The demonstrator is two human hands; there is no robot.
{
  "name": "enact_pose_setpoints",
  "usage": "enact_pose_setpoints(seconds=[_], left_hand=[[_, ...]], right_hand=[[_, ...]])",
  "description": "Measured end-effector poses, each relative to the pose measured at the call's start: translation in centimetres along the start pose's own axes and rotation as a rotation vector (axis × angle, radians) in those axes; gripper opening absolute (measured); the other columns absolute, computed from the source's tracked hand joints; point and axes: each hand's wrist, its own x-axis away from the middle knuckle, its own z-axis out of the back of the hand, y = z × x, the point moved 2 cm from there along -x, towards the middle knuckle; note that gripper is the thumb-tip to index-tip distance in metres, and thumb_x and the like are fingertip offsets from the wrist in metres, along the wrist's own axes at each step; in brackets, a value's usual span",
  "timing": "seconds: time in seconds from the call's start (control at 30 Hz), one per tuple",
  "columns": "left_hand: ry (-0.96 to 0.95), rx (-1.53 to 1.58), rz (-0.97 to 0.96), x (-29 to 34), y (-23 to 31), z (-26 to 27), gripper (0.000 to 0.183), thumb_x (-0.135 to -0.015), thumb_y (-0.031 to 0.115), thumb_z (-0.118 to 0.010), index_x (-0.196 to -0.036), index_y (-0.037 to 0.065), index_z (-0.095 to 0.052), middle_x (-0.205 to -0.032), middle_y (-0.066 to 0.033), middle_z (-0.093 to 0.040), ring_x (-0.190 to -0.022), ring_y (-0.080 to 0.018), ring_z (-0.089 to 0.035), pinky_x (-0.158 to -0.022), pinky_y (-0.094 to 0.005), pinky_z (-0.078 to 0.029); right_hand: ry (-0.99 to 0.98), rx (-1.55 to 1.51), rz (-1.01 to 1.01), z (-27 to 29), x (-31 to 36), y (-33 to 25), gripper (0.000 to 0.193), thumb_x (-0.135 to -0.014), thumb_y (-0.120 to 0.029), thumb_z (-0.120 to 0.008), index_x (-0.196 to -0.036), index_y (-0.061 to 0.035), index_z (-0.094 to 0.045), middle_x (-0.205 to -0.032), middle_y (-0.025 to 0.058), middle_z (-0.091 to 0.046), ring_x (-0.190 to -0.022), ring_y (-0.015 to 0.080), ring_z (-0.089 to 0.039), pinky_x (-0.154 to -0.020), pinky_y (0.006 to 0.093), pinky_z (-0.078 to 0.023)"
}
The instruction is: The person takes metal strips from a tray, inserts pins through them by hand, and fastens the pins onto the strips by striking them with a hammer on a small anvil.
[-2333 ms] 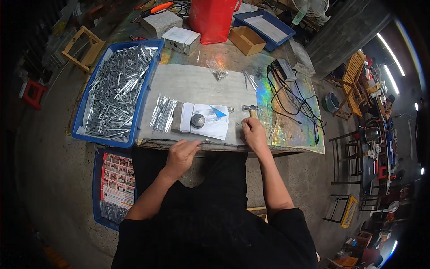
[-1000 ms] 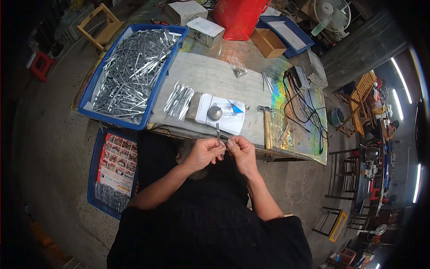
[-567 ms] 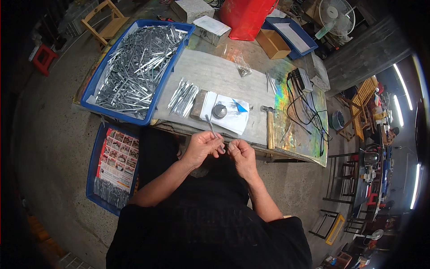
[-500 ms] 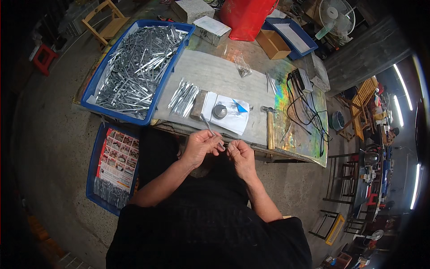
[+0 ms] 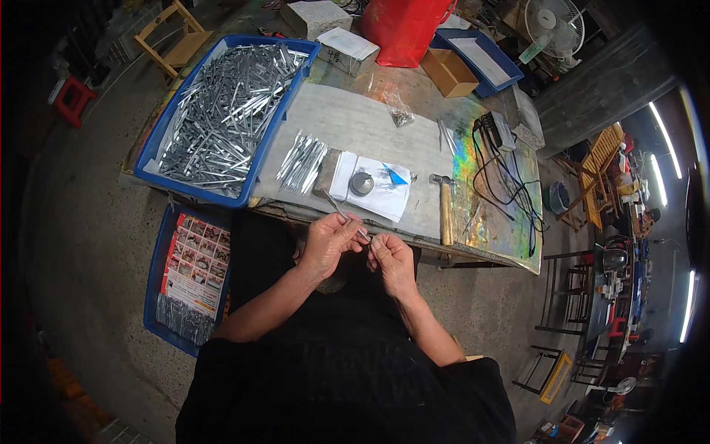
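Observation:
A slim silver metal strip (image 5: 336,205) slants through the fingers of my left hand (image 5: 325,244), which is closed on it in front of the table edge. My right hand (image 5: 392,268) is pinched shut at the strip's lower end; whatever lies between its fingertips is too small to make out. Just beyond my hands, a round metal block (image 5: 362,183) rests on white papers (image 5: 388,209) with a small blue triangle. Left of them is a stone-like block (image 5: 326,175), then a small pile of similar strips (image 5: 302,164).
A blue tray (image 5: 249,181) heaped with metal strips stands at the table's left. Below it, another blue tray (image 5: 153,296) holds a printed sheet and more strips. A hammer (image 5: 446,214), black cables (image 5: 488,166) and a clear bag (image 5: 400,112) of small parts lie on the table.
My right hand has shifted slightly left, bringing its fingertips against the lower end of the strip. My left hand has stayed nearly in place, still holding the strip.

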Motion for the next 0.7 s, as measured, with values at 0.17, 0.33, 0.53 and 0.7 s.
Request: enact_pose_setpoints(seconds=[0.17, 0.33, 0.53, 0.7], left_hand=[[0.018, -0.09, -0.098, 0.2, -0.6, -0.4, 0.012, -0.082, 0.013, -0.052, -0.087, 0.002, -0.053, -0.077, -0.0072, -0.058, -0.064, -0.0099, -0.054, -0.051, -0.0181, -0.042], [0.036, -0.183, -0.184, 0.1, -0.7, -0.5, 0.012, -0.082, 0.013, -0.053, -0.085, 0.001, -0.054, -0.077, -0.0073, -0.059, -0.062, -0.008, -0.051, -0.049, -0.0176, -0.038], [0.094, -0.245, -0.204, 0.0, -0.5, -0.3, 0.012, -0.081, 0.014, -0.053, -0.085, 0.002, -0.054, -0.077, -0.0075, -0.059, -0.063, -0.0077, -0.052, -0.049, -0.0173, -0.039], [0.101, -0.208, -0.215, -0.3, -0.3, -0.4, 0.013, -0.082, 0.015, -0.053, -0.085, 0.002, -0.053, -0.076, -0.008, -0.059, -0.063, -0.0091, -0.055, -0.047, -0.0177, -0.04]], right_hand=[[0.016, -0.134, 0.021, -0.6, 0.1, -0.1, 0.018, -0.084, -0.016, -0.048, -0.071, -0.0045, -0.044, -0.059, 0.0011, -0.044, -0.047, 0.0075, -0.037, -0.044, 0.0208, -0.034], [0.04, -0.259, 0.0, -0.6, -0.1, 0.3, 0.019, -0.084, -0.015, -0.048, -0.069, -0.005, -0.043, -0.057, 0.0015, -0.043, -0.046, 0.0081, -0.036, -0.043, 0.0214, -0.033], [-0.021, -0.303, 0.002, -0.3, -1.0, 0.8, 0.017, -0.083, -0.017, -0.052, -0.073, -0.0053, -0.044, -0.059, -0.0001, -0.042, -0.049, 0.007, -0.036, -0.044, 0.0201, -0.032], [-0.008, -0.321, -0.035, -0.2, -1.5, 1.2, 0.018, -0.08, -0.018, -0.056, -0.075, -0.0064, -0.044, -0.059, -0.0007, -0.042, -0.049, 0.0065, -0.037, -0.044, 0.0199, -0.032]])
